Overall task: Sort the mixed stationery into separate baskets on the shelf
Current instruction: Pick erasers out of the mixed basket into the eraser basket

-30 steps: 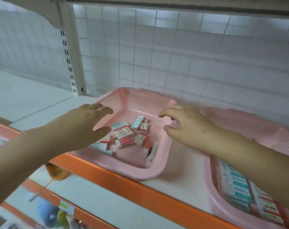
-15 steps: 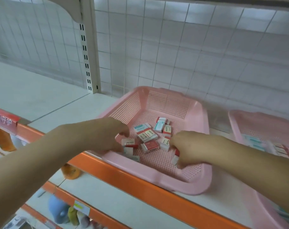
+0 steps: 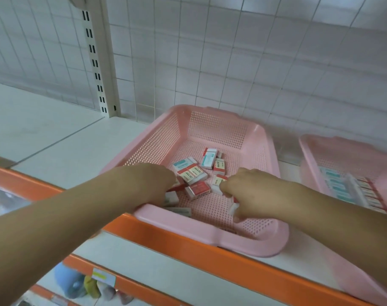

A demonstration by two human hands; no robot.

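A pink mesh basket (image 3: 210, 236) sits on the white shelf and holds several small erasers (image 3: 193, 173) in red and teal sleeves. My left hand (image 3: 148, 183) reaches over the basket's near left rim, its fingers down among the erasers; what it grips is hidden. My right hand (image 3: 247, 192) is inside the basket, fingers curled around a white eraser with a red sleeve (image 3: 233, 206). A second pink basket (image 3: 309, 151) at the right holds neat rows of teal and red erasers (image 3: 351, 191).
An orange shelf edge (image 3: 188, 241) runs along the front. A white slotted upright (image 3: 97, 62) and wire grid backing stand behind. Lower shelves hold soft toys (image 3: 73, 283) at the bottom left. Bare white shelf (image 3: 33, 129) lies to the left.
Both hands dropped from above the basket's rims down into it, and the right hand closed on an eraser. The view shifted closer and to the left.
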